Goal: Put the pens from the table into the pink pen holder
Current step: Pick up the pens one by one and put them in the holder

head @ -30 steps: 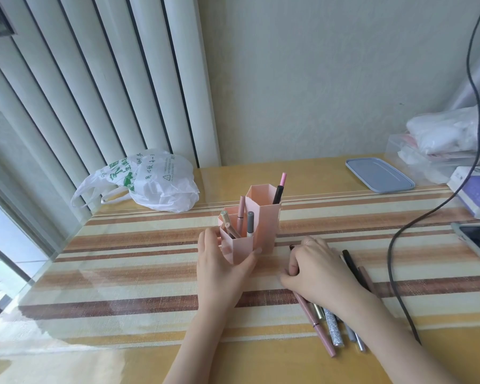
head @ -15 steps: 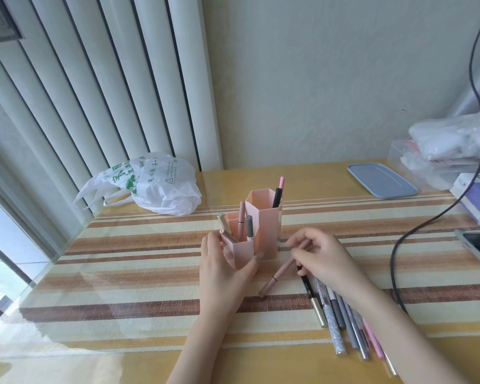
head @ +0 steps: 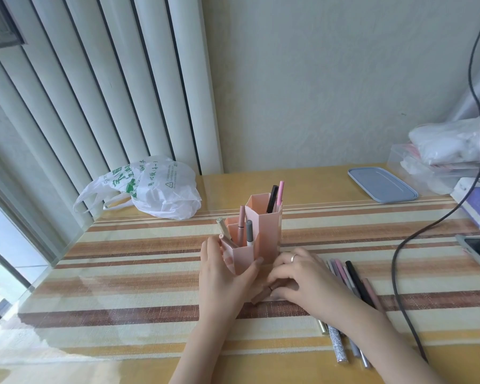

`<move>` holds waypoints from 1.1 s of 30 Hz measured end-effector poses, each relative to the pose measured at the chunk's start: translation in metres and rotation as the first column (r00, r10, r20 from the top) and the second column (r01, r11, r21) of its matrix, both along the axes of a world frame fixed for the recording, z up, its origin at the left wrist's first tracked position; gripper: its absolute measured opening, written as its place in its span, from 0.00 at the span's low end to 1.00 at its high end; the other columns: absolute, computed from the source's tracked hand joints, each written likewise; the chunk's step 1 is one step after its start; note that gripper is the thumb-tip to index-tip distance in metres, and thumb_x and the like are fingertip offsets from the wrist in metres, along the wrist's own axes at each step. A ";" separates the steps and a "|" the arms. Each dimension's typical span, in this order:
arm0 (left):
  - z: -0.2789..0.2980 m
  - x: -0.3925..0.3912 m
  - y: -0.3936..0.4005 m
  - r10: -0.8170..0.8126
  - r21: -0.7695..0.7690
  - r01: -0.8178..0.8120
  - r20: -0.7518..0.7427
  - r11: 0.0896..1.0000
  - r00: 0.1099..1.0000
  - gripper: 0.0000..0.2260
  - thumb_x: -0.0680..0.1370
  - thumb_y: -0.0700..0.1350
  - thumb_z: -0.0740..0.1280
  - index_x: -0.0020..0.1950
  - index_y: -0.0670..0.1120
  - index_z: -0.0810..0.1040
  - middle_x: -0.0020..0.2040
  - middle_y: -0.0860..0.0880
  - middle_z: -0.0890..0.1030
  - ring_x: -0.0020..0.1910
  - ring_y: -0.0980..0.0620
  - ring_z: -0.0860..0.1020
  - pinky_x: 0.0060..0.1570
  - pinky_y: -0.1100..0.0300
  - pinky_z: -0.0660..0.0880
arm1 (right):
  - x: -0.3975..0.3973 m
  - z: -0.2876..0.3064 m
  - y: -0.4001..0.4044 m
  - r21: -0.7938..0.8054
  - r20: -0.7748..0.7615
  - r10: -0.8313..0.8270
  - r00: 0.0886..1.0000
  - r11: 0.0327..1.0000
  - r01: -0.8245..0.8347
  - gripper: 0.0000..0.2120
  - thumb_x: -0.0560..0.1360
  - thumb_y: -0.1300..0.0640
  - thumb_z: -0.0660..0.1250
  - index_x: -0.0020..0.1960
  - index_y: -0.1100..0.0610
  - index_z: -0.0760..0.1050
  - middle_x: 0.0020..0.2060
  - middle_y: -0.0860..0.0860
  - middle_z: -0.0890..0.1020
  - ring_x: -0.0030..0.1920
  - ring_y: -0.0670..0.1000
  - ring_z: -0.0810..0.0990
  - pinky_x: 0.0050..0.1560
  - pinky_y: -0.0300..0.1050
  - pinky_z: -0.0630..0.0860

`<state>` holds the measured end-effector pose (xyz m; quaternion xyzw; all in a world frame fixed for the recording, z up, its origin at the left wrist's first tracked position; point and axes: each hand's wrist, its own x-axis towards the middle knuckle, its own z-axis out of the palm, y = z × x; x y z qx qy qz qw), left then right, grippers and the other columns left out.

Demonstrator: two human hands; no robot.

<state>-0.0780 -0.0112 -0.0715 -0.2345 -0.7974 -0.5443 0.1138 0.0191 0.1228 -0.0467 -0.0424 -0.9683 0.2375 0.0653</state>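
Your left hand point(head: 222, 275) grips the pink pen holder point(head: 254, 239); just right of it, your right hand point(head: 302, 281) pinches a pink pen point(head: 262, 296) flat on the table point(head: 122, 273).

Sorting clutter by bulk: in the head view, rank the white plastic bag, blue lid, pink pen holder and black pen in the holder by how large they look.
1. white plastic bag
2. blue lid and pink pen holder: look alike, unranked
3. black pen
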 end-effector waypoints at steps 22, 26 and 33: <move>0.003 0.005 -0.002 -0.071 -0.047 0.065 -0.135 0.997 0.988 0.21 0.64 0.54 0.74 0.48 0.53 0.65 0.46 0.60 0.69 0.48 0.63 0.69 0.40 0.70 0.67 | 0.008 0.045 -0.022 -0.488 -0.828 -0.352 0.437 0.836 -0.252 0.25 0.73 0.73 0.64 0.59 0.46 0.64 0.43 0.60 0.79 0.52 0.57 0.83 0.51 0.49 0.81; 0.003 0.005 -0.002 -0.077 -0.049 0.070 -0.158 0.996 0.984 0.21 0.64 0.54 0.73 0.48 0.54 0.64 0.47 0.60 0.69 0.49 0.63 0.69 0.43 0.73 0.66 | 0.002 0.030 -0.014 -0.439 -0.762 -0.339 0.551 0.897 -0.056 0.09 0.76 0.65 0.67 0.51 0.54 0.75 0.45 0.50 0.83 0.49 0.47 0.84 0.48 0.48 0.82; 0.003 0.006 -0.002 -0.076 -0.049 0.070 -0.138 0.996 0.987 0.21 0.64 0.54 0.73 0.47 0.51 0.65 0.46 0.59 0.69 0.48 0.62 0.69 0.43 0.71 0.67 | -0.004 0.017 -0.009 -0.243 -0.695 -0.224 0.683 0.968 0.070 0.15 0.73 0.66 0.63 0.53 0.52 0.82 0.54 0.50 0.77 0.45 0.48 0.80 0.44 0.36 0.75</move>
